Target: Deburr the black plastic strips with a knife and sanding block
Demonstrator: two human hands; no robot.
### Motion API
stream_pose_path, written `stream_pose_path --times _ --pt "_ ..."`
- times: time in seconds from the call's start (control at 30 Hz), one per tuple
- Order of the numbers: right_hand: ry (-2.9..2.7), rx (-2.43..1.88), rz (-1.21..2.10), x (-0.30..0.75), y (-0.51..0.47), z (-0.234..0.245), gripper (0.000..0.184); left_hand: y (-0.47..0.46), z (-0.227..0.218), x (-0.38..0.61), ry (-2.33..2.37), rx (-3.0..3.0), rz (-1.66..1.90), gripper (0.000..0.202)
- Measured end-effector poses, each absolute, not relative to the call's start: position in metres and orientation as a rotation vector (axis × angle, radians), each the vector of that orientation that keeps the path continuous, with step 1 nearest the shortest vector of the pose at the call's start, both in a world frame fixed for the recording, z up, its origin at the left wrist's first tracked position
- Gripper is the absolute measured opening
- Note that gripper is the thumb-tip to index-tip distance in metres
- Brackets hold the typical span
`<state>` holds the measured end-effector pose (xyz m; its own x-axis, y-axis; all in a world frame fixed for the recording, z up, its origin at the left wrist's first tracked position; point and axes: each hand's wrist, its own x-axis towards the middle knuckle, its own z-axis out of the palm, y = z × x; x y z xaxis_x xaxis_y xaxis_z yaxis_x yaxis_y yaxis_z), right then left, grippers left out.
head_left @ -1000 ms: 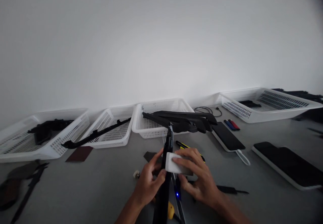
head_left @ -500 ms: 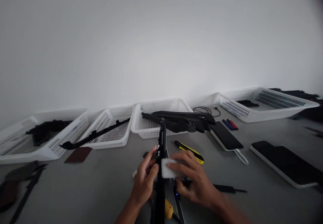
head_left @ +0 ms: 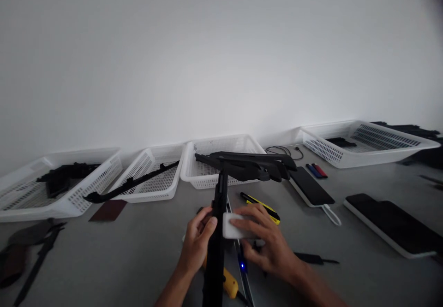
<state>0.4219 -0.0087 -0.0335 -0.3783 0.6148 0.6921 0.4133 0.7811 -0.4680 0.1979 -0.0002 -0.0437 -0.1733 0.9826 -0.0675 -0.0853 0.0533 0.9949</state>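
A long black plastic trim piece (head_left: 217,247) runs upright down the middle, its far end near the middle basket. My left hand (head_left: 199,238) is closed around its left side, thumb on the near face. My right hand (head_left: 265,238) grips a white rectangular block (head_left: 231,226), perhaps a sponge, with its left edge against or very near the trim piece's right side. Beneath lie a yellow-bodied tool (head_left: 230,284) and a narrow strip with a lit blue light (head_left: 242,265), both partly hidden. Just beyond my right hand is a yellow and black utility knife (head_left: 263,208).
White baskets (head_left: 169,191) line the wall; several black trim pieces (head_left: 256,162) lie across the middle one. A brown sheet (head_left: 108,210) lies at left. On the right are phone-like devices (head_left: 311,187), blue and red objects (head_left: 316,170) and a dark pointed tool (head_left: 313,258).
The trim piece has turned slightly in my left hand, so its clips and bright edge show less. The white block has shifted slightly away from me, still in my right hand.
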Motion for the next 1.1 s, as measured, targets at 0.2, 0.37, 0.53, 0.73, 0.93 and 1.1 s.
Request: stream_pose_path --times 0.2,0.37,0.53,0.73,0.93,1.1 --pt "-2.06 -0.788 0.262 0.417 -0.008 -0.04 0.055 0.002 -0.047 0.191 1.296 1.007 1.309 0.068" --pt "-1.875 -0.928 0.168 0.424 0.005 -0.052 0.048 -0.002 -0.047 0.188 1.05 1.107 1.094 0.069" --pt "-1.927 -0.869 0.234 0.426 0.002 -0.048 0.049 -0.002 -0.032 0.195 1.032 1.205 0.984 0.072" --pt "-1.952 -0.847 0.225 0.424 0.001 -0.047 0.053 -0.003 -0.028 0.199 0.986 1.209 0.927 0.07" --pt "-1.931 -0.868 0.143 0.428 0.002 -0.046 0.056 -0.011 -0.025 0.199 1.024 1.333 0.958 0.061" --pt "-2.006 -0.839 0.12 0.426 -0.002 -0.045 0.057 -0.014 -0.023 0.205 1.032 1.312 0.913 0.071"
